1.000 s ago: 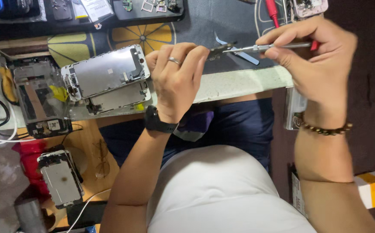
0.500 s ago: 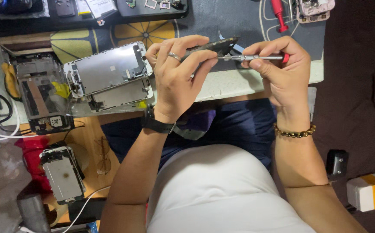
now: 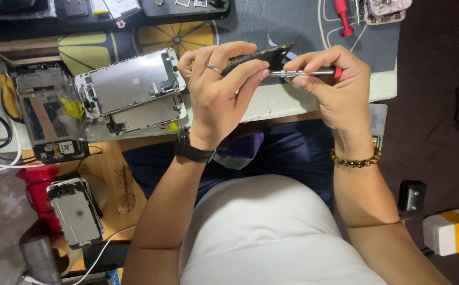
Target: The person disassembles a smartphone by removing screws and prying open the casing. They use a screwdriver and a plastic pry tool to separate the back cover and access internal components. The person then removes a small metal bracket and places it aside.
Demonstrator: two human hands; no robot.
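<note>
Surface: a cluttered repair bench with a dark grey work mat (image 3: 292, 26) and a pale front edge.
Left hand (image 3: 216, 92): clenched around a thin dark flat phone part (image 3: 263, 54), held tilted above the bench edge; ring on one finger, black watch (image 3: 192, 150) on the wrist.
Right hand (image 3: 335, 87): pinching a slim metal screwdriver with a red end cap (image 3: 306, 73), its tip touching the dark part.
Beside the left hand: two opened silver phone screen assemblies (image 3: 131, 89), stacked.
Far mat: a red-handled screwdriver (image 3: 341, 15).
Right wrist: brown bead bracelet (image 3: 356, 160).
</note>
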